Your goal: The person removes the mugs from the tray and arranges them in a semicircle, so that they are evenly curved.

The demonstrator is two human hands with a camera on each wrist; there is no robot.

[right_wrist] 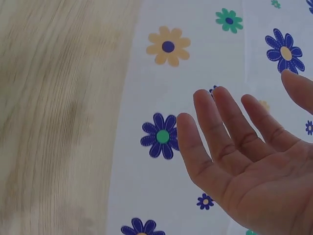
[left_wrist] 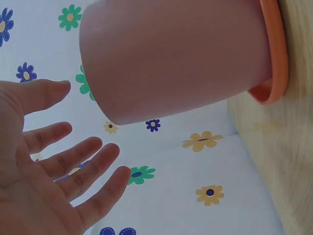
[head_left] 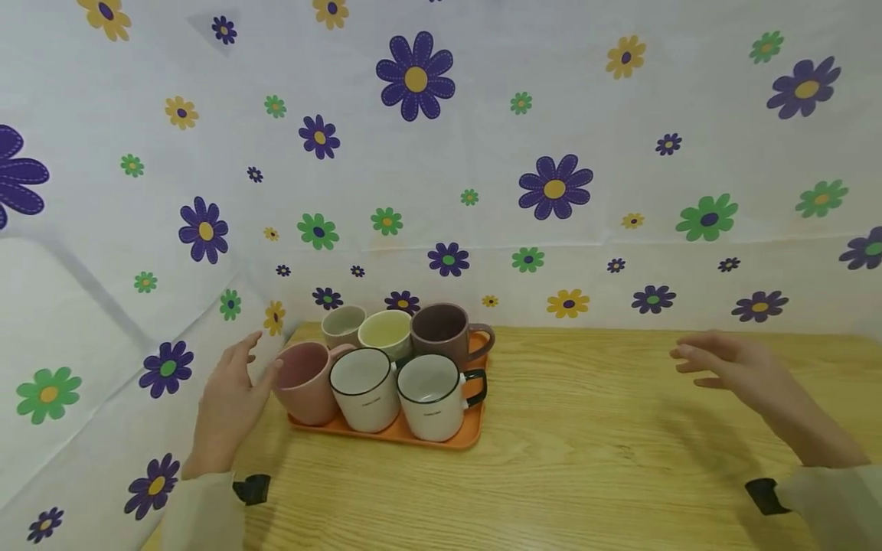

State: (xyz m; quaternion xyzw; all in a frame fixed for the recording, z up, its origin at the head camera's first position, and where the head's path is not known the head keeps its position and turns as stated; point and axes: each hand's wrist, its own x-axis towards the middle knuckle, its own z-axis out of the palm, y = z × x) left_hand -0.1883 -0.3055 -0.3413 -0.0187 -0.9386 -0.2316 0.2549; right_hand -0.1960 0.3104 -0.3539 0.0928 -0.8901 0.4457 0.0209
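Several mugs stand upright in two rows on an orange tray (head_left: pixel 475 428). The front row has a pink mug (head_left: pixel 308 390) at the left, then a white mug with a dark rim (head_left: pixel 368 398) and a similar white mug with a black handle (head_left: pixel 432 405). Behind them are a greyish cup (head_left: pixel 342 325), a pale yellow-green cup (head_left: pixel 386 330) and a brownish-purple mug (head_left: pixel 441 329). My left hand (head_left: pixel 230 398) is just left of the pink mug, fingers spread and holding nothing. Over the table's right side my right hand (head_left: pixel 733 367) hovers with relaxed fingers, also holding nothing.
A light wooden table (head_left: pixel 572 459) bears the tray at its left part. White cloth with printed flowers (head_left: pixel 482 153) hangs behind the table and along its left side. The tray's back edge lies close to the rear cloth.
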